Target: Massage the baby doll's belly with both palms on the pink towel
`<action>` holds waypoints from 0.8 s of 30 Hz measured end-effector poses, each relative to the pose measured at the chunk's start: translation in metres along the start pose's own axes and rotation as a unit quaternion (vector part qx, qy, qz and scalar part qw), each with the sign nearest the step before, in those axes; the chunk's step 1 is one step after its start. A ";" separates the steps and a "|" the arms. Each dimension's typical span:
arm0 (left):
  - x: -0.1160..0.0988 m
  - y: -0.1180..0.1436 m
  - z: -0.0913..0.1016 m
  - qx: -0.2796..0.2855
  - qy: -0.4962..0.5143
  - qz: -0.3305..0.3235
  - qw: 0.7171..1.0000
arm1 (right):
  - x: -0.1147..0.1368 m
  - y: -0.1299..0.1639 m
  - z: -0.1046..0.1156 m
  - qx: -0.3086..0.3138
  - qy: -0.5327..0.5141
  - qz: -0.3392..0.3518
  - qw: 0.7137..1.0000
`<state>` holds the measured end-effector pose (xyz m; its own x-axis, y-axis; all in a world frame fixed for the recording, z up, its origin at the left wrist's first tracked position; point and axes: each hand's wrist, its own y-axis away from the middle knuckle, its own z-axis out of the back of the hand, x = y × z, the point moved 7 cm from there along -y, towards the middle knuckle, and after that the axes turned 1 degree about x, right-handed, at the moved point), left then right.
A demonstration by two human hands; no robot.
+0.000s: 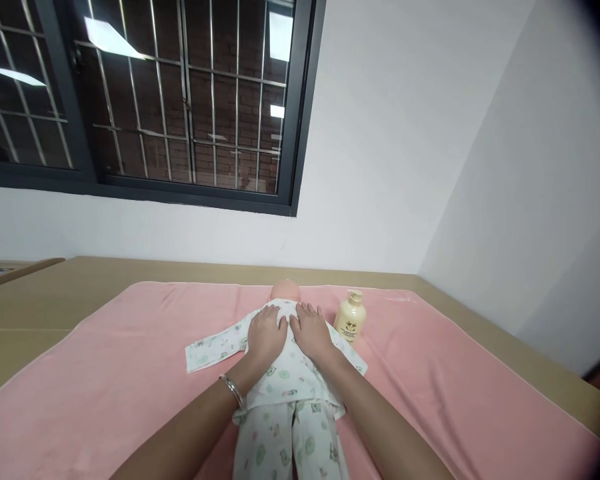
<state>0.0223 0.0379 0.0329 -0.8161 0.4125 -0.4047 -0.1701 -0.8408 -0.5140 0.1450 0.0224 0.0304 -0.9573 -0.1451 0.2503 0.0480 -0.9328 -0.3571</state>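
A baby doll (286, 291) in white printed pyjamas (285, 390) lies on its back on a pink towel (130, 373), head away from me. My left hand (266, 335) rests flat on the left side of the doll's chest, fingers spread, a silver bangle on the wrist. My right hand (312, 332) lies flat on the right side of the chest, beside the left hand. Neither hand grips anything. One pyjama sleeve (211, 351) stretches out to the left.
A cream pump bottle (351, 317) stands upright on the towel just right of the doll's shoulder. The towel covers a tan surface (40, 300) set against white walls. A barred dark window (180, 100) is above.
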 end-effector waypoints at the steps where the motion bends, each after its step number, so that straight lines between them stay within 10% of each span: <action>1: 0.003 -0.002 -0.003 0.011 -0.001 0.010 1.000 | 0.005 0.003 0.003 -0.013 0.018 0.004 1.000; 24: 0.004 -0.005 -0.019 0.034 0.052 -0.017 0.998 | 0.000 0.012 0.004 0.004 -0.061 -0.015 0.998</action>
<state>0.0302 0.0507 0.0193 -0.7475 0.4724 -0.4669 -0.2365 -0.8462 -0.4775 0.1470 0.0100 0.0293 -0.9165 -0.1554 0.3687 0.0223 -0.9399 -0.3406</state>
